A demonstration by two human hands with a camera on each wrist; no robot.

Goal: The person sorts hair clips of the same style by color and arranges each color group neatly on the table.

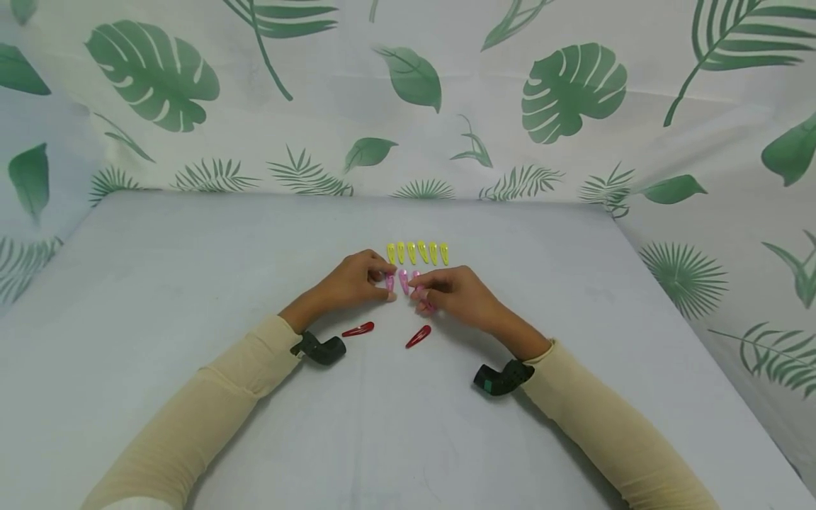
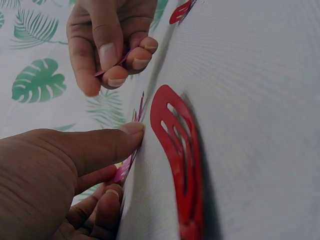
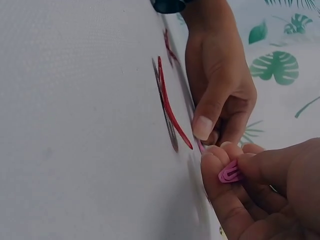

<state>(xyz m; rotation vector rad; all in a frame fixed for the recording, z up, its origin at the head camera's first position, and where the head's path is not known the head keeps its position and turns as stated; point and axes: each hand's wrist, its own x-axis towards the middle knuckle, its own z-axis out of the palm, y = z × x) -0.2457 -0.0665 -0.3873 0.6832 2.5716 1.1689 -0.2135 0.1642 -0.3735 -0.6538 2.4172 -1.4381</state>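
Observation:
My left hand (image 1: 353, 280) pinches a pink hair clip (image 1: 390, 282) between thumb and fingers, low at the table, at the left end of a short pink row. Just right of it lies another pink hair clip (image 1: 404, 281). My right hand (image 1: 468, 299) hovers close beside that row, its thumb and fingers holding a pink hair clip (image 3: 230, 172); the right wrist view shows its slotted end sticking out. Part of the pink row is hidden behind the right fingers.
Beyond the hands, several yellow hair clips (image 1: 422, 251) lie side by side in a row. Nearer the body are two red hair clips, one at left (image 1: 358, 329) and one at right (image 1: 418, 336), on the white table (image 1: 191, 255). A leaf-patterned cloth (image 1: 446, 134) hangs behind.

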